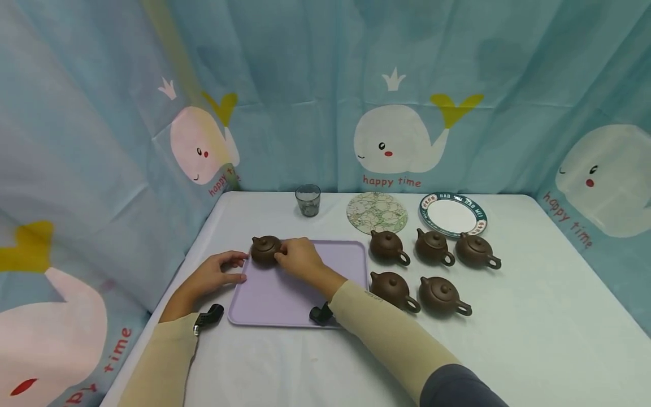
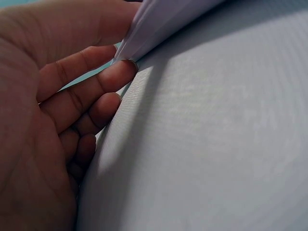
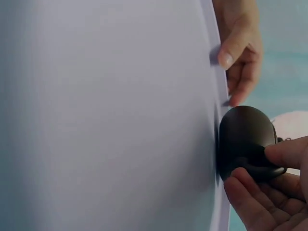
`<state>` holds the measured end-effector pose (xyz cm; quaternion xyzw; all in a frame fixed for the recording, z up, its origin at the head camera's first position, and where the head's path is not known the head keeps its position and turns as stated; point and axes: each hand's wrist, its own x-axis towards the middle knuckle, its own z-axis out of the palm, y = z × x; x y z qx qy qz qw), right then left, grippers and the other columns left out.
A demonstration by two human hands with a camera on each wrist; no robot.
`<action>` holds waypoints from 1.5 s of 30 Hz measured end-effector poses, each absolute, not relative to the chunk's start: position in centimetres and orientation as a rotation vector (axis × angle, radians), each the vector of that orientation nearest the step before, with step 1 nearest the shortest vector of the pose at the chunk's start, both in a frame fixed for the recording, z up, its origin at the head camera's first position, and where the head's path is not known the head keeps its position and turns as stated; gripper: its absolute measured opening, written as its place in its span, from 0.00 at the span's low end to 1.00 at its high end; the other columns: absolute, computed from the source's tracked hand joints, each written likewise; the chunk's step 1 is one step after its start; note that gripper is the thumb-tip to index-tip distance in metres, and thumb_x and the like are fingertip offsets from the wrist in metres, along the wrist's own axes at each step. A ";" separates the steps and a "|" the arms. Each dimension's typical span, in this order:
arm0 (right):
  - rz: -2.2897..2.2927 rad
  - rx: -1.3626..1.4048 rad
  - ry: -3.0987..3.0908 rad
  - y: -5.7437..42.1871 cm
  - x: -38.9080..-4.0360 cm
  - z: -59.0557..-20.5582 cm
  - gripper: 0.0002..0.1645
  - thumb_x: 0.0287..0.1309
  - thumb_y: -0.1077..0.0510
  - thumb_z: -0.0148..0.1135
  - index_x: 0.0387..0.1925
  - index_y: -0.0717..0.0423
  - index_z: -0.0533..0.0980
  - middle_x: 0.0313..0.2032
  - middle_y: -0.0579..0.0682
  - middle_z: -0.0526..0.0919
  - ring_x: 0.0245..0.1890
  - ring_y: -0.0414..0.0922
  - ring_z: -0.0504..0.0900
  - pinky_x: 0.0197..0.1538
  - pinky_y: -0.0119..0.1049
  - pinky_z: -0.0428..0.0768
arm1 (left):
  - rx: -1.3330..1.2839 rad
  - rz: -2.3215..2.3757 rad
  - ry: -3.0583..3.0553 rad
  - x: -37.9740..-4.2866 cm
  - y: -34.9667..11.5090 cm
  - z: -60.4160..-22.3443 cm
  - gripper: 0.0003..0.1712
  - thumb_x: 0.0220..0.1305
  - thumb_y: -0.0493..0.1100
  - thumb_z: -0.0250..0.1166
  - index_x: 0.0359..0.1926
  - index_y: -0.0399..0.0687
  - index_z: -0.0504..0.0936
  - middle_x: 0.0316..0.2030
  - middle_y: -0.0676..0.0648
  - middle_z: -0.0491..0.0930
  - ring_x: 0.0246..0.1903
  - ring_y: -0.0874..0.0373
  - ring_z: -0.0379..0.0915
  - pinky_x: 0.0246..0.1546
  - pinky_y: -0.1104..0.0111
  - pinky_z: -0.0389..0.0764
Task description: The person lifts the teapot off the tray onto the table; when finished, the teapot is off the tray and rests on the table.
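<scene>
A small dark brown teapot (image 1: 265, 251) is at the back left corner of the lilac tray (image 1: 285, 305). My right hand (image 1: 301, 257) pinches its handle side between thumb and fingers; in the right wrist view the teapot (image 3: 245, 132) is close to the tray's rim, and I cannot tell whether it touches down. My left hand (image 1: 213, 277) holds the tray's left rim, thumb over the edge and fingers against the outside, as the left wrist view of the hand (image 2: 72, 86) shows. Several matching teapots, among them one nearby (image 1: 387, 247), stand right of the tray.
A clear glass cup (image 1: 308, 200) stands behind the tray. To its right lie a round patterned mat (image 1: 377, 212) and a white plate with a green lettered rim (image 1: 477, 209). A blue whale-print curtain (image 1: 305, 130) hangs behind the white table (image 1: 539, 294) and along its sides.
</scene>
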<state>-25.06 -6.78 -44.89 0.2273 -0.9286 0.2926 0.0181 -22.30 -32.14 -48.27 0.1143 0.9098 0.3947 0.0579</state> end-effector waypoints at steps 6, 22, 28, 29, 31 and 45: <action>0.908 0.713 -2.858 -6.1 -24.8 -44.3 0.09 0.54 0.47 0.58 0.24 0.45 0.78 0.19 0.34 0.74 0.22 0.34 0.71 0.25 0.28 0.69 | 0.345 1.172 2.771 -22.3 -32.7 -48.5 0.35 0.42 0.58 0.70 0.53 0.55 0.72 0.41 0.53 0.74 0.43 0.56 0.67 0.48 0.57 0.63; 1.012 0.762 -2.759 -1.6 -22.5 -39.8 0.11 0.55 0.45 0.57 0.30 0.44 0.79 0.23 0.33 0.75 0.23 0.32 0.73 0.26 0.28 0.71 | 0.353 1.242 2.742 -22.1 -32.5 -48.4 0.33 0.42 0.53 0.71 0.51 0.52 0.73 0.41 0.51 0.74 0.43 0.56 0.67 0.47 0.58 0.64; 1.036 0.756 -2.706 1.1 -21.6 -38.1 0.11 0.54 0.45 0.57 0.29 0.44 0.80 0.24 0.34 0.77 0.25 0.32 0.73 0.28 0.29 0.72 | 0.357 1.245 2.732 -22.4 -32.5 -48.4 0.33 0.43 0.54 0.70 0.52 0.53 0.72 0.41 0.52 0.74 0.44 0.56 0.66 0.48 0.58 0.62; 1.039 0.744 -2.699 1.6 -21.4 -37.8 0.10 0.54 0.45 0.57 0.29 0.43 0.80 0.24 0.34 0.77 0.25 0.32 0.74 0.27 0.29 0.72 | 0.361 1.247 2.728 -22.4 -32.4 -48.4 0.33 0.43 0.54 0.70 0.52 0.53 0.72 0.42 0.51 0.74 0.44 0.56 0.66 0.49 0.58 0.62; 1.041 0.713 -2.683 2.6 -21.1 -37.4 0.10 0.53 0.45 0.58 0.29 0.43 0.80 0.23 0.34 0.77 0.24 0.32 0.73 0.27 0.30 0.71 | 0.362 1.259 2.719 -22.5 -32.4 -48.4 0.33 0.43 0.54 0.70 0.52 0.53 0.72 0.41 0.51 0.74 0.44 0.56 0.66 0.48 0.57 0.62; 0.995 0.545 -2.671 9.3 -19.7 -35.3 0.10 0.53 0.45 0.59 0.30 0.43 0.80 0.24 0.35 0.77 0.24 0.35 0.74 0.28 0.33 0.72 | 0.373 1.242 2.725 -22.2 -32.2 -47.9 0.32 0.46 0.49 0.70 0.54 0.48 0.72 0.43 0.47 0.74 0.45 0.53 0.66 0.49 0.56 0.62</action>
